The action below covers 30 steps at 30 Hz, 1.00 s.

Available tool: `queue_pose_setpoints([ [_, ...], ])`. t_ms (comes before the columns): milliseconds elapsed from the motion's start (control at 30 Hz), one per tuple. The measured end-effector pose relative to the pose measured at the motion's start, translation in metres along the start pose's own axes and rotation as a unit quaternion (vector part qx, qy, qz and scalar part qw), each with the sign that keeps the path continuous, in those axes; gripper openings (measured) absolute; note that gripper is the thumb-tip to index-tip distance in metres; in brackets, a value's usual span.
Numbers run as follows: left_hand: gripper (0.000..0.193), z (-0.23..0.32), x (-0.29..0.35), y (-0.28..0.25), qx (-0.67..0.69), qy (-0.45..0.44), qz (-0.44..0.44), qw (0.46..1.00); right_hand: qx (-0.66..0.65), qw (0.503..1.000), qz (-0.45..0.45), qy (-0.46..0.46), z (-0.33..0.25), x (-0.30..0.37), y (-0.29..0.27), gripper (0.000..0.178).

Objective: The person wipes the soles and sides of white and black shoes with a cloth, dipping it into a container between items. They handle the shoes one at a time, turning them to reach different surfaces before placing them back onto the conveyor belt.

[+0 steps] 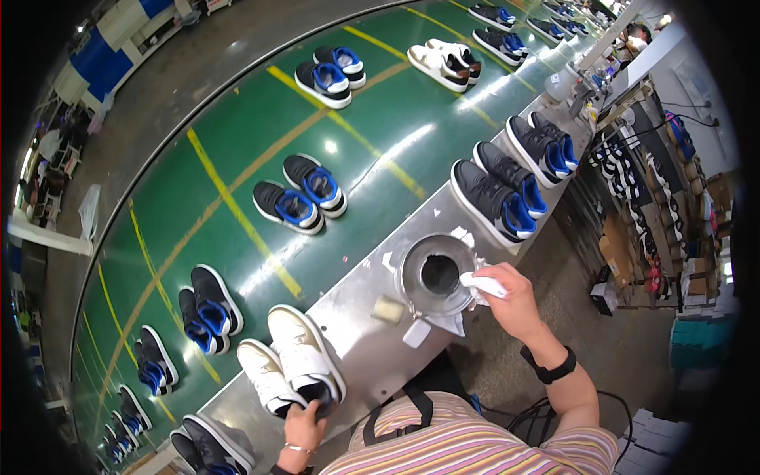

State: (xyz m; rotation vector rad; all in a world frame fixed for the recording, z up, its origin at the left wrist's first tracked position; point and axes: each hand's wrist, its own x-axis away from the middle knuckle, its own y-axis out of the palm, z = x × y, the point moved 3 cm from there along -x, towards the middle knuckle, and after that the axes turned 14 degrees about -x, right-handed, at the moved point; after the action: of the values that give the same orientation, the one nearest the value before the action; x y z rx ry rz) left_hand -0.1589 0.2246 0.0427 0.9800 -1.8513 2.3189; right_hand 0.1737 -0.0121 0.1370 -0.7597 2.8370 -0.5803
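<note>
Pair of white shoes [297, 348] on a metal ledge [356, 336], toes toward the belt; the left hand [304, 431] has its fingers at the heel openings, though whether they grip cannot be told. To the right, the right hand [513, 305] clasps a small white item [484, 283], kind unclear, at the rim of a metal bowl [409, 269]; a yellowish sponge [387, 309] lies near the bowl, and beyond the ledge runs a green belt [388, 202] bearing paired shoes [301, 194]
</note>
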Motion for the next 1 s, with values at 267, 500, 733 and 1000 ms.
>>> queue_pose_setpoints([
  [267, 0.056, 0.047, 0.020, -0.027, 0.089, -0.020, 0.173, 0.981, 0.088, 0.990, -0.069, -0.081, 0.028, -0.009, 0.052, 0.019],
  [500, 0.051, 0.056, -0.020, 0.022, 0.043, -0.113, 0.109, 0.987, 0.211, 0.970, -0.093, -0.071, 0.043, -0.013, 0.055, 0.022],
  [733, 0.035, 0.042, -0.005, -0.006, 0.339, -0.130, 0.150, 0.920, 0.059, 0.991, 0.022, -0.116, 0.021, -0.007, 0.046, 0.026],
  [1000, 0.034, 0.050, 0.006, -0.007, 0.736, -0.080, 0.125, 0.661, 0.106, 0.983, 0.013, -0.150, 0.008, 0.012, 0.053, 0.030],
])
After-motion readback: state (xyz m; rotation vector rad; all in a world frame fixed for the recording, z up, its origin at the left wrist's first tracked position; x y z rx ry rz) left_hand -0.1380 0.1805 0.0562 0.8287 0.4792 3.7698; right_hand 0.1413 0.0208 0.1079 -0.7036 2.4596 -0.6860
